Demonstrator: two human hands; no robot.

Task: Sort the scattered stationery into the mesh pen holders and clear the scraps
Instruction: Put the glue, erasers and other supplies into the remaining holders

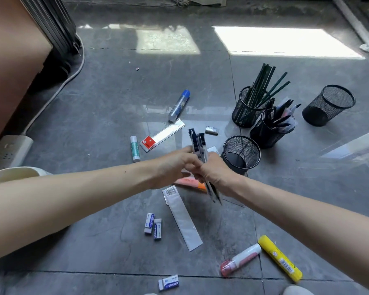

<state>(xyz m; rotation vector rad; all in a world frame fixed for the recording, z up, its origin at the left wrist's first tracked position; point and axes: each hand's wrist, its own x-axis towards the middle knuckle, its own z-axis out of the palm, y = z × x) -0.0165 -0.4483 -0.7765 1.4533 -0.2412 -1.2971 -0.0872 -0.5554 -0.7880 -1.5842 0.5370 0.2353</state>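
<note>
Both hands meet over the grey floor, holding a bundle of dark pens (198, 145). My right hand (214, 171) grips the bundle round its middle; my left hand (175, 165) pinches it from the left. An empty mesh holder (241, 153) stands just right of the hands. Behind it one holder (246, 109) holds green pencils, another (268, 128) holds pens, and a fourth holder (328, 105) stands empty at the right. Three erasers (153, 225) (168, 282), glue sticks (134, 148) (280, 258), a ruler pack (162, 135) and an empty plastic sleeve (182, 218) lie scattered.
A blue-capped tube (179, 105), a correction bottle (240, 259), a small sharpener (211, 130) and an orange packet (190, 183) lie on the floor. A power strip (9, 151) and a white bowl (13, 173) sit at the left, by a brown cabinet (11, 50).
</note>
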